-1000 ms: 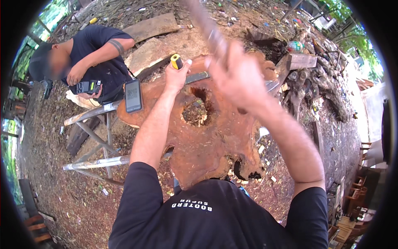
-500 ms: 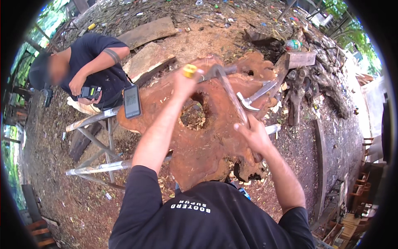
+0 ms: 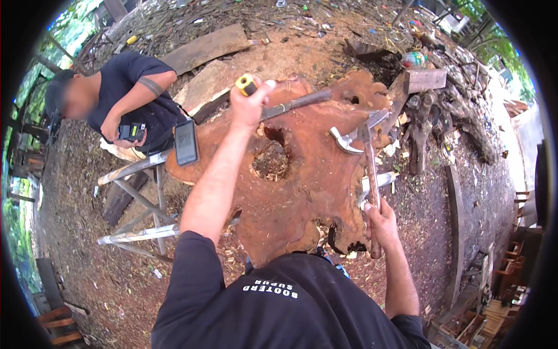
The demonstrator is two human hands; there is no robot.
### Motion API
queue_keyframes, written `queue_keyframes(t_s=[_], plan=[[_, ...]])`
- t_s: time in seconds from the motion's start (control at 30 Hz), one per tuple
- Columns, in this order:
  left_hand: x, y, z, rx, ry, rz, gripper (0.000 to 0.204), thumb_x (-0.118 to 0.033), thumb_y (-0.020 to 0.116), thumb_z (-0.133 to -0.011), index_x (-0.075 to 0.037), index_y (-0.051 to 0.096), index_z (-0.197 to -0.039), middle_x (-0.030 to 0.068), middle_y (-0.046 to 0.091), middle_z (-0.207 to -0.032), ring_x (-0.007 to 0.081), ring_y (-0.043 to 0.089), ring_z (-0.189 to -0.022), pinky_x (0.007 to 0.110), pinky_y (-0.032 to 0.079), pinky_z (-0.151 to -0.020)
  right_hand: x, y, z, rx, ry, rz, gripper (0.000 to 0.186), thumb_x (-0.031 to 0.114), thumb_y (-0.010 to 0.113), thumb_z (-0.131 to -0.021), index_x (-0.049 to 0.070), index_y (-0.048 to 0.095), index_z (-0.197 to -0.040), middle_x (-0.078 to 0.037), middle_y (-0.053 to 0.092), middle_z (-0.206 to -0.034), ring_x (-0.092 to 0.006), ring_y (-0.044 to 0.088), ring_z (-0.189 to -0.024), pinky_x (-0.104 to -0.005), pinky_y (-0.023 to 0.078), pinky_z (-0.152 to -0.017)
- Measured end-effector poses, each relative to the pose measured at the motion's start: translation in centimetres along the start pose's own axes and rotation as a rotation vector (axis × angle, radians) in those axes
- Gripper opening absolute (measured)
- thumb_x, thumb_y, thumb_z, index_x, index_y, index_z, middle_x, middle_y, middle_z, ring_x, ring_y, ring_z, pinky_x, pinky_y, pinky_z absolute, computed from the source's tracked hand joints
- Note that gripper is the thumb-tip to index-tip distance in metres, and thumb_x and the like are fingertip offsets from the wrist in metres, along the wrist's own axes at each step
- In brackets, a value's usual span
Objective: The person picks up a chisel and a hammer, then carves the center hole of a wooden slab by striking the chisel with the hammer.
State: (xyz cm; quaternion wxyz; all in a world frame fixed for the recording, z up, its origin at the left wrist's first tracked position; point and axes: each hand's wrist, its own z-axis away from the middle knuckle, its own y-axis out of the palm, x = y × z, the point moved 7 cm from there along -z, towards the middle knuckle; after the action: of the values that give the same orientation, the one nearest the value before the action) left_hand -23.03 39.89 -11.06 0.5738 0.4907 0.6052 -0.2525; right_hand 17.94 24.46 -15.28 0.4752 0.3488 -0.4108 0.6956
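Note:
My left hand point(image 3: 247, 110) is raised over the far left part of a reddish-brown wooden slab point(image 3: 290, 203), closed around a tool with a yellow and black handle point(image 3: 246, 85). Its lower end is hidden by the hand. My right hand point(image 3: 382, 224) grips the wooden handle of a hammer point(image 3: 372, 174) at the slab's right edge, its dark head pointing away from me. Just left of that head, a shiny claw hammer point(image 3: 346, 141) lies on the slab. A chisel with a dark handle point(image 3: 308, 100) lies beyond the slab's large hole point(image 3: 272, 161).
A phone point(image 3: 186, 142) rests on the slab's left end, above a metal pipe stand point(image 3: 139, 234). At the left, another person point(image 3: 131, 87) holds a small black device point(image 3: 132, 131). Gnarled roots point(image 3: 424, 134), a wood block point(image 3: 425, 80) and a plastic bottle point(image 3: 414, 59) are at the far right.
My right hand has swung the hammer from over the slab's middle to its right edge, drawing it nearer me. My left hand has moved slightly left and away with the yellow-handled tool.

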Motion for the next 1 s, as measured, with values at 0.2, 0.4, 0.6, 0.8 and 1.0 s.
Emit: queue_keyframes(t_s=[0.2,0.4,0.6,0.8,1.0], plan=[[2.9,-4.2,-1.3,-0.01,0.02,0.031,0.022,-0.008,0.077,-0.08,-0.01,0.056,-0.074,-0.0011,0.057,-0.061,0.0089,0.054,-0.052,0.025,0.042,-0.049,-0.4,2.2,0.6,0.053,0.047,-0.004,0.021,0.025,0.063,-0.096,0.006,0.054,-0.096,0.001,0.051,-0.062,-0.0104,0.047,-0.041,-0.0258,0.038,-0.038],[4.9,-3.8,-1.1,-0.03,-0.064,-0.014,0.022,-0.011,0.077,-0.081,-0.01,0.057,-0.073,-0.0008,0.057,-0.061,0.0089,0.053,-0.052,0.026,0.042,-0.05,0.2,2.7,0.8,0.077,0.075,0.083,0.025,0.027,0.064,-0.095,0.003,0.057,-0.103,0.001,0.051,-0.065,-0.0084,0.049,-0.05,-0.0261,0.042,-0.045],[5.1,-3.4,-1.6,-0.082,-0.03,-0.003,0.024,-0.013,0.077,-0.081,-0.01,0.056,-0.07,-0.0006,0.058,-0.063,0.0081,0.053,-0.052,0.025,0.041,-0.05,0.9,3.0,0.6,0.101,0.052,0.01,0.028,0.026,0.066,-0.095,0.001,0.057,-0.105,0.001,0.051,-0.064,-0.0082,0.047,-0.044,-0.0262,0.038,-0.039],[4.3,-0.2,0.8,-0.009,-0.175,0.21,0.023,-0.011,0.074,-0.083,-0.01,0.054,-0.072,-0.001,0.056,-0.06,0.0101,0.052,-0.049,0.028,0.05,-0.054,1.6,3.3,0.6,0.112,0.072,-0.003,0.025,0.027,0.062,-0.097,0.004,0.053,-0.097,0.0,0.053,-0.064,-0.0095,0.048,-0.043,-0.0249,0.04,-0.04],[3.5,-1.8,-0.1,-0.034,-0.128,0.297,0.019,-0.008,0.072,-0.081,-0.01,0.053,-0.078,-0.0008,0.052,-0.058,0.0121,0.052,-0.049,0.031,0.051,-0.057,2.0,3.4,0.6,0.121,0.033,-0.01,0.025,0.027,0.063,-0.097,0.004,0.053,-0.097,0.0,0.052,-0.063,-0.0089,0.047,-0.043,-0.0247,0.04,-0.04]])
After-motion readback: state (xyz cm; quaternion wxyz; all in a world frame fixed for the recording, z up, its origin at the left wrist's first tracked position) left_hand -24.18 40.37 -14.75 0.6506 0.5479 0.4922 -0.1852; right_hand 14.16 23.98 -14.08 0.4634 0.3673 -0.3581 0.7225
